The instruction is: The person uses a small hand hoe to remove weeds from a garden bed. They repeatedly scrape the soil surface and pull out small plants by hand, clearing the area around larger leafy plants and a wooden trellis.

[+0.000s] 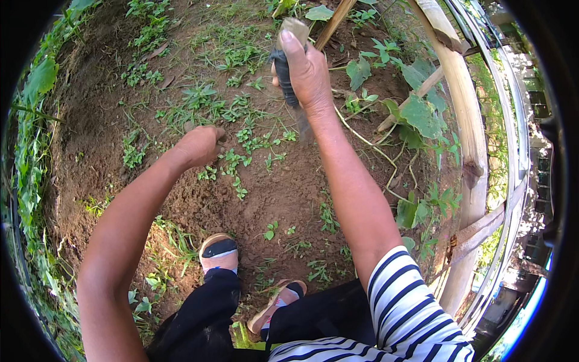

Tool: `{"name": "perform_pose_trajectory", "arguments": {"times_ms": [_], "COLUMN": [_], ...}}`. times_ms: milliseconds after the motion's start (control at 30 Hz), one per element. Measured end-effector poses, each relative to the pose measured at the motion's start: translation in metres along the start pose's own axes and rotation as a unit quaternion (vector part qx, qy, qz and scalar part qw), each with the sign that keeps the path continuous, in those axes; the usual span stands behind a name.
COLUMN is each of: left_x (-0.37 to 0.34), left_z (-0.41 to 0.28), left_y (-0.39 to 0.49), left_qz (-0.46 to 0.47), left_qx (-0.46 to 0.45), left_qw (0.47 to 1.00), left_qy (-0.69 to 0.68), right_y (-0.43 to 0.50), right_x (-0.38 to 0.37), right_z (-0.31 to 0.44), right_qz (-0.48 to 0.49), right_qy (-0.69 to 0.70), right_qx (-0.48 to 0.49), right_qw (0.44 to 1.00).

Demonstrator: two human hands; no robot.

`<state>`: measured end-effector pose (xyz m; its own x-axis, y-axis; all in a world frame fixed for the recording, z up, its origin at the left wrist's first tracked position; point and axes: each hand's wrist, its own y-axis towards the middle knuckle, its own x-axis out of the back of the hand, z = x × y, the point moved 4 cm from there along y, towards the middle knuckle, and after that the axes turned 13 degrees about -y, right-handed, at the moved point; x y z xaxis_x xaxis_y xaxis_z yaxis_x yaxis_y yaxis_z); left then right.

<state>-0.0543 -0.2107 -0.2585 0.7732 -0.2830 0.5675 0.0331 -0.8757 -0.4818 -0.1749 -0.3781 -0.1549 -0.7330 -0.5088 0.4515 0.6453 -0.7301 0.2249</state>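
My right hand (307, 72) grips a wooden handle (296, 28) wrapped in black binding (285, 79). Below the fist the tool's blade (303, 124) points back towards me, blurred, so its exact kind is unclear. My left hand (203, 145) is low over the soil with its fingers curled, the palm turned out of sight. Whether it pinches anything is hidden. Small leafy weeds (231, 160) grow just right of its fingertips, and grassy weeds (199, 102) grow beyond it. Loose brown soil (280, 190) lies between my two arms.
A vine with broad leaves (420, 116) and a trailing stem (375, 147) spreads at the right. Beyond it stands a fence of wooden poles (470, 113). Dense greenery (34, 181) borders the left. My sandalled feet (219, 253) stand on the soil near small sprouts (270, 231).
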Motion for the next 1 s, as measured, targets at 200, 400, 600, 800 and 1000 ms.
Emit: {"name": "perform_pose_trajectory", "arguments": {"times_ms": [200,400,600,800,1000], "left_x": [0.005,0.000,-0.005,-0.007,0.027], "left_z": [-0.006,-0.032,-0.038,-0.031,-0.044], "left_y": [-0.002,0.000,0.013,-0.005,-0.012], "left_qz": [-0.017,-0.074,-0.100,-0.029,-0.097], "left_qx": [0.005,-0.020,-0.023,0.024,0.008], "left_qw": [0.999,0.985,0.979,0.985,0.995], "left_qy": [-0.047,-0.156,-0.176,-0.169,-0.004], "right_y": [-0.064,-0.050,-0.105,-0.180,-0.199], "right_x": [0.004,0.041,0.045,0.080,0.101], "right_z": [-0.035,-0.009,-0.026,-0.050,-0.033], "right_qz": [-0.081,-0.235,-0.390,-0.208,0.070], "right_qy": [0.011,0.320,0.517,0.418,0.071], "right_qx": [-0.148,-0.096,-0.192,-0.364,-0.341], "right_qw": [0.986,0.913,0.737,0.806,0.935]}}
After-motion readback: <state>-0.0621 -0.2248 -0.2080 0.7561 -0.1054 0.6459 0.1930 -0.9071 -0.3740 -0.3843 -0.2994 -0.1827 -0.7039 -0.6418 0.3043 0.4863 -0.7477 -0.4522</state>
